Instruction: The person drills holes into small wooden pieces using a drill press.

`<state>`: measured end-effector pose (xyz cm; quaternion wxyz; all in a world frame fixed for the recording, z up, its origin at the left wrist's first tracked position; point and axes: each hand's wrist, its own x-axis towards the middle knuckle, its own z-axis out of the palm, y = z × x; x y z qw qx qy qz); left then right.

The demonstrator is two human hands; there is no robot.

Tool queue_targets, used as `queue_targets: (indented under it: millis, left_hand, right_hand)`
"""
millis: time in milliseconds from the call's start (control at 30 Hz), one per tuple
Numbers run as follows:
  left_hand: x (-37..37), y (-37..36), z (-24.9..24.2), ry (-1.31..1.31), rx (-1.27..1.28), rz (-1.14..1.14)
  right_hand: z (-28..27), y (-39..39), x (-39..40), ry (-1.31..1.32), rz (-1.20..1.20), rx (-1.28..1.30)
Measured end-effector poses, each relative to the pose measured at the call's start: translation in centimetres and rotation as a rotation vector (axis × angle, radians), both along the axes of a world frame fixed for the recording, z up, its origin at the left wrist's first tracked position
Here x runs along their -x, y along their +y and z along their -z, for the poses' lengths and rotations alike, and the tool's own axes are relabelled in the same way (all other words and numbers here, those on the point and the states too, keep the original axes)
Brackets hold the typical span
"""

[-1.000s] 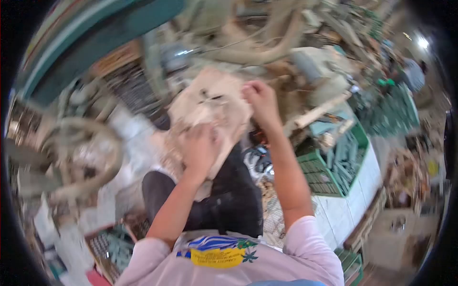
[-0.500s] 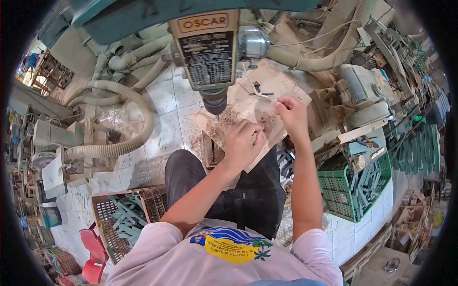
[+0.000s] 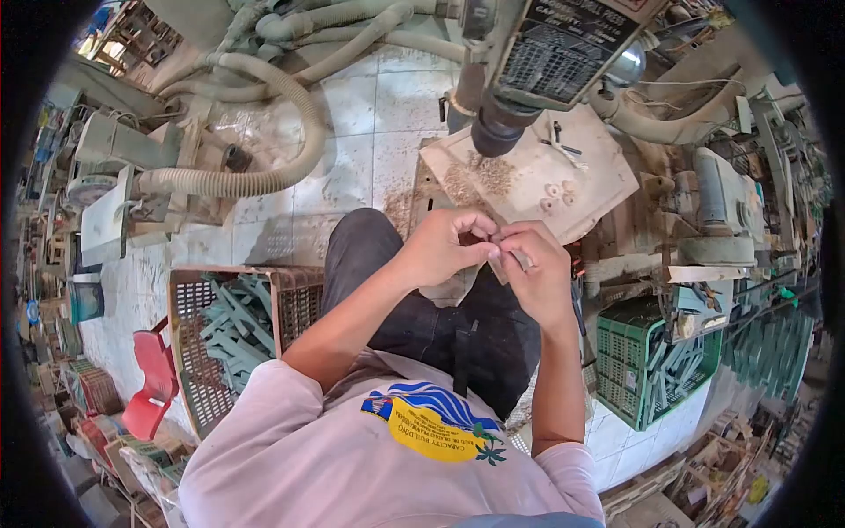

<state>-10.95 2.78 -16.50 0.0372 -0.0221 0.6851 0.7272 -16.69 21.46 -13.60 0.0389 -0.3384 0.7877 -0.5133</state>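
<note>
Above my lap, my left hand [image 3: 447,250] and my right hand [image 3: 535,266] meet with fingertips pinched together. Whatever sits between the fingers is too small to make out. Just beyond them is the pale board [image 3: 607,180] of a drill press [image 3: 563,57], whose dark chuck [image 3: 500,130] hangs over wood shavings [image 3: 495,174]. Several small round wooden pieces [image 3: 556,195] lie on the board. A black tool [image 3: 556,141] rests farther back on it.
On my left stands a brown crate [image 3: 198,352] of grey-green strips, near a red chair [image 3: 151,383]. A green crate [image 3: 623,365] holds more strips on my right. A ribbed hose [image 3: 304,132] curves across the tiled floor at the back left.
My hands have come together and drawn back off the board toward my body. Before, my right hand was raised apart over the board. The camera view has turned leftward and down.
</note>
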Motion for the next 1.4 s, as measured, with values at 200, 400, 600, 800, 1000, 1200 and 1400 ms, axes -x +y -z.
queue_targets:
  millis: [200, 400, 600, 800, 1000, 1200, 1400]
  left_hand:
    - [-0.1, -1.6, 2.0, 0.008, -0.028, -0.106]
    - [1.9, -1.7, 1.8, -0.043, 0.294, -0.203]
    - [2.8, -0.5, 2.5, 0.198, 0.450, -0.463]
    - [3.6, -0.7, 2.6, 0.237, 0.803, -0.557]
    - [3.7, -1.1, 3.2, 0.292, 0.792, -0.572]
    - [3.1, -1.3, 3.6, 0.136, 0.727, -0.482]
    - [3.5, -1.1, 3.4, 0.347, 0.883, -0.518]
  right_hand:
    - [1.4, -2.5, -0.1, 0.058, 0.005, 0.056]
    - [3.1, -4.0, 1.8, 0.058, 0.119, 0.007]
    - [4.0, -4.5, 2.8, 0.176, 0.129, -0.080]
    - [4.6, -5.5, 3.0, 0.327, 0.215, -0.181]
    - [5.1, -5.9, 2.9, 0.328, 0.243, -0.253]
    - [4.8, -5.8, 2.8, 0.370, 0.233, -0.223]
    - [4.7, -5.8, 2.7, 0.441, 0.261, -0.256]
